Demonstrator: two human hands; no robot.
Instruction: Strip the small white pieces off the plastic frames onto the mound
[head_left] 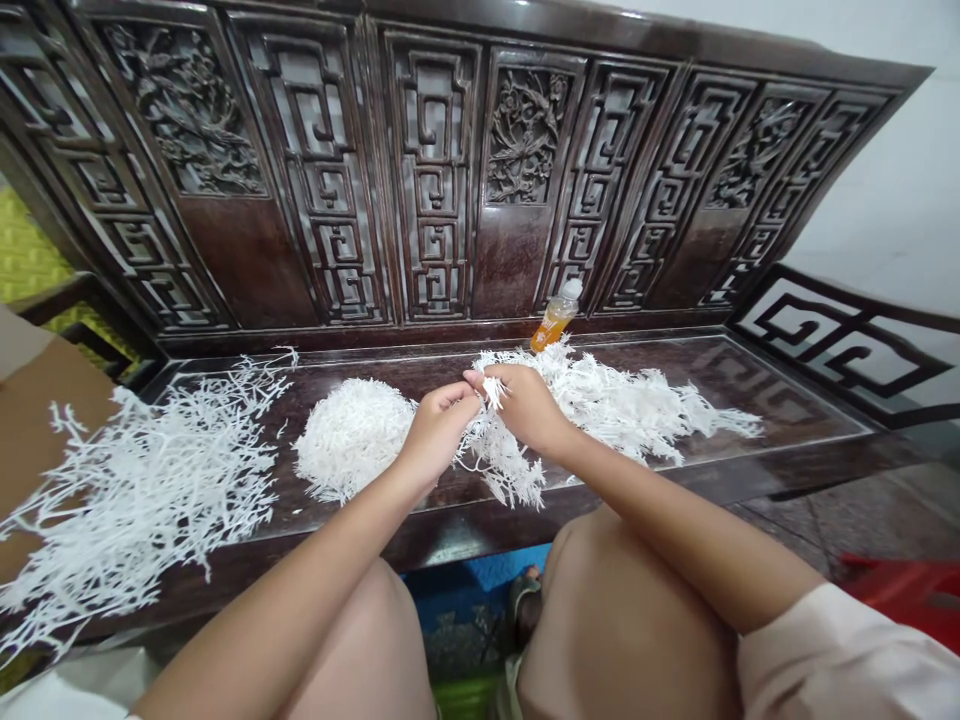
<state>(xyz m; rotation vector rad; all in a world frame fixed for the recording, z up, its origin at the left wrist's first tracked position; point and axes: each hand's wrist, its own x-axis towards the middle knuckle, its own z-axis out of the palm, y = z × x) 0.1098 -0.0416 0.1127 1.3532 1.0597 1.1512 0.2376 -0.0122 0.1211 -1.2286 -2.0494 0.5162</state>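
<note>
- Across the dark wooden bench seat [795, 410], white pieces lie in separate piles: a loose branched pile [172, 480] at left, a compact rounded pile [352, 435] beside it, and a feathery pile [622, 400] at right. The spacing probably keeps unlike pieces from mixing.
- Near side, between the rounded and feathery piles: a small cluster [514, 465] lies below the hands, probably for short reach.
- Far edge, behind the feathery pile: a bottle [556, 318] of orange liquid leans toward the backrest, likely clear of the hands' working space.
- Right hand [532, 410]: narrow grip; fingers curl around a small white piece [495, 390], its branched end exposed, presumably for access.
- Left hand [442, 425]: narrow pinch, fingertips meeting the right hand's; whether it grips a strand cannot be told.
</note>
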